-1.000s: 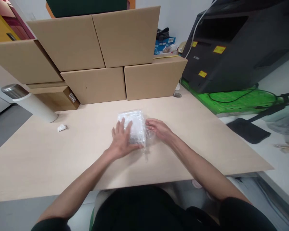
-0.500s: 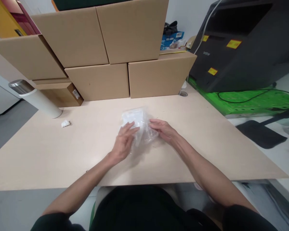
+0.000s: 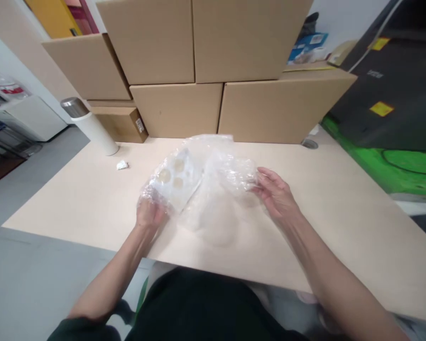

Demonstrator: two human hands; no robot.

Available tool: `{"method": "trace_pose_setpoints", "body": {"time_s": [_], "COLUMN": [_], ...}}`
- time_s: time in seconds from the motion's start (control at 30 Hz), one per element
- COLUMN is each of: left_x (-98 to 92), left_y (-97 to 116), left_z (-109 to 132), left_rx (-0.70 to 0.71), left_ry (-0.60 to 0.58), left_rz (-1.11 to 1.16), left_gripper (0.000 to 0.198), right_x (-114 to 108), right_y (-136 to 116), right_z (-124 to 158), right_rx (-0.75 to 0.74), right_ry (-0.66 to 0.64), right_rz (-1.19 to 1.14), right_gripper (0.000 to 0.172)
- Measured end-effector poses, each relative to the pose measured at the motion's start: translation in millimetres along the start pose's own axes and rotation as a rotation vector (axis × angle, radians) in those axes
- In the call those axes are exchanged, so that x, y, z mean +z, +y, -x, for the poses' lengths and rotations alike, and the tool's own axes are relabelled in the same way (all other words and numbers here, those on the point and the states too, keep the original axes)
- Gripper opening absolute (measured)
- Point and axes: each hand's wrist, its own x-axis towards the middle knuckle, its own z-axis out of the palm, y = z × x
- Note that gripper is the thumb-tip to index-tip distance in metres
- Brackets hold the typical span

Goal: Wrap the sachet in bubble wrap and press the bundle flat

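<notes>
A large clear plastic bag [image 3: 218, 199] is spread open between my two hands above the table. Inside or behind its left part is a flat white square piece [image 3: 184, 184] with several round yellowish spots, tilted. My left hand [image 3: 151, 213] grips the bag's left end at that piece; the plastic partly covers its fingers, and I cannot tell whether they touch the piece directly. My right hand [image 3: 273, 192] pinches the crumpled right end of the bag between thumb and fingers.
Cardboard boxes [image 3: 177, 111] are stacked along the back of the pale table [image 3: 270, 255]. A white bottle with a metal cap [image 3: 94, 132] and a crumpled white scrap [image 3: 122, 165] lie to the left. A dark printer [image 3: 383, 90] stands on the right.
The bundle has been opened out and is much wider. My hands have moved apart, and the white piece now shows its spotted face. The view has turned left.
</notes>
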Motion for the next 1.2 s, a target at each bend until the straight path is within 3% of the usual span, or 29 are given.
{"method": "trace_pose_setpoints", "body": {"time_s": [0.13, 0.2, 0.3, 0.37, 0.53, 0.63, 0.73, 0.8, 0.9, 1.0, 1.1, 1.17, 1.2], "left_x": [0.7, -5.5, -24.7, -39.7, -62.3, -59.6, -48.7, -42.8, -47.6, -73.4, -103.8, -112.5, -111.1], "left_y": [-4.4, -4.2, 0.8, 6.1, 12.4, 9.5, 7.5, 10.0, 20.8, 35.9, 46.1, 46.6, 45.0], "left_z": [12.1, 12.9, 8.5, 5.6, 8.4, 11.4, 10.5, 7.5, -0.4, -8.0, -6.8, -0.1, 4.0], "left_rx": [0.151, 0.351, 0.76, 0.906, 1.019, 1.092, 1.14, 1.114, 0.954, 0.734, 0.613, 0.684, 0.749], "left_ry": [-0.077, -0.059, -0.101, -0.167, -0.294, -0.341, -0.393, -0.324, -0.075, 0.103, 0.245, 0.335, 0.344], "left_rz": [-0.115, -0.264, -0.629, -0.899, -1.413, -1.577, -1.547, -1.403, -1.051, -0.8, -0.999, -1.261, -1.366], "left_gripper": [0.06, 0.076, 0.057, 0.035, 0.028, 0.027, 0.016, 0.011, 0.009, 0.034, 0.061, 0.064, 0.057], "right_x": [6.4, 9.0, 11.2, 11.8, 16.5, 26.1, 39.7, 46.1, 43.6, 25.2, 0.6, -13.4, -18.8], "right_y": [3.3, 1.3, -4.0, -7.0, -11.2, -13.3, -13.7, -11.9, -7.4, -4.8, -3.4, -1.1, 0.7], "right_z": [8.2, 11.9, 15.0, 16.5, 30.5, 47.5, 62.3, 65.6, 59.3, 47.8, 40.3, 38.4, 38.0], "right_rx": [0.039, 0.088, 0.159, 0.179, 0.143, 0.092, 0.04, 0.003, -0.055, -0.14, -0.148, -0.093, -0.062], "right_ry": [-0.031, -0.069, -0.058, -0.026, -0.084, -0.195, -0.293, -0.308, -0.269, -0.158, -0.048, -0.013, -0.004], "right_rz": [-0.021, -0.064, -0.135, -0.136, 0.024, 0.204, 0.433, 0.544, 0.555, 0.518, 0.526, 0.531, 0.531], "right_gripper": [0.047, 0.043, 0.042, 0.042, 0.048, 0.075, 0.099, 0.107, 0.1, 0.084, 0.074, 0.07, 0.069]}}
